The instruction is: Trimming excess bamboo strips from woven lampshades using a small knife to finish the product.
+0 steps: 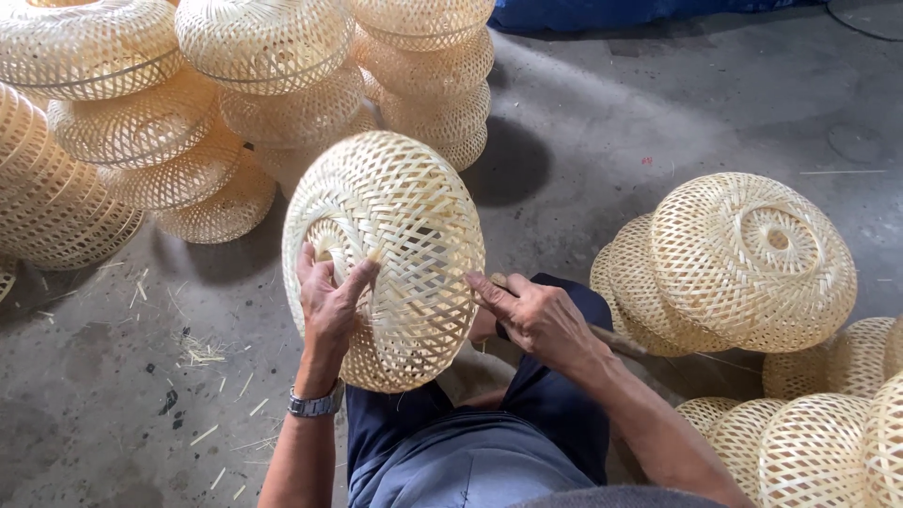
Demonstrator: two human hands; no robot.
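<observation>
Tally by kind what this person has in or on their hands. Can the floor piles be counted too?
woven bamboo basket, held up: 1
wristwatch, on the left wrist: 1
Hands on the basket: 2, the left hand and the right hand
Total: 4
The basket piles on the floor overlap and run out of frame, so no exact count.

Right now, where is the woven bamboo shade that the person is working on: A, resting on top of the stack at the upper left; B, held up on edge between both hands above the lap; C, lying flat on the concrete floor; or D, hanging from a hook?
B: the woven bamboo shade stands on edge over the knees, with the left hand gripping its rim and the right hand touching its side.
</observation>
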